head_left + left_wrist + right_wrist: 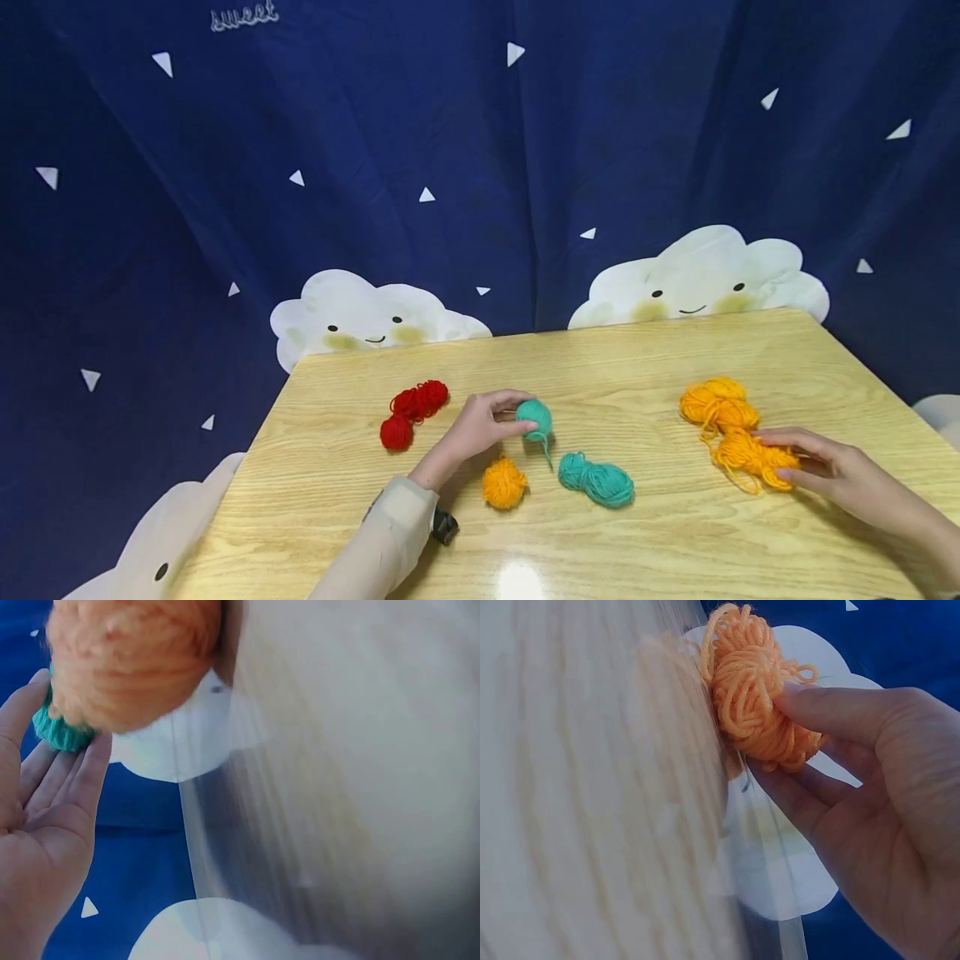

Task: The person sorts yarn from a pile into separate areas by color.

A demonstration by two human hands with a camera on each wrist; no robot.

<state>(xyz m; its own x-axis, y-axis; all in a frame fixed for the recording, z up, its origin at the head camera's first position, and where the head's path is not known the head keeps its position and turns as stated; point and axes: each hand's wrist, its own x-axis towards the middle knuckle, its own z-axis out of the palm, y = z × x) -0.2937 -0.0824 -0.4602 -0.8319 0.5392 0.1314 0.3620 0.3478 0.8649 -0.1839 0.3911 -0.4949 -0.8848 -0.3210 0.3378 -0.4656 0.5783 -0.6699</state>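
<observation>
Head view: left hand (483, 425) pinches green ball (536, 412), right hand (843, 479) pinches nearer orange skein (750, 457); light pressure should avoid unwinding either.

left fingers (88, 771) hold green yarn (61, 735) | orange ball (135, 660) in front

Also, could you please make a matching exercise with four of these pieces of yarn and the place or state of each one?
1. Teal ball
2. Teal skein
3. Red skein
4. Front orange skein

A. Beside the red ball
B. Held by the right hand
C. Untouched, just right of the lone orange ball
D. Held by the left hand

Pairs: 1-D, 2-C, 3-A, 4-B
</observation>
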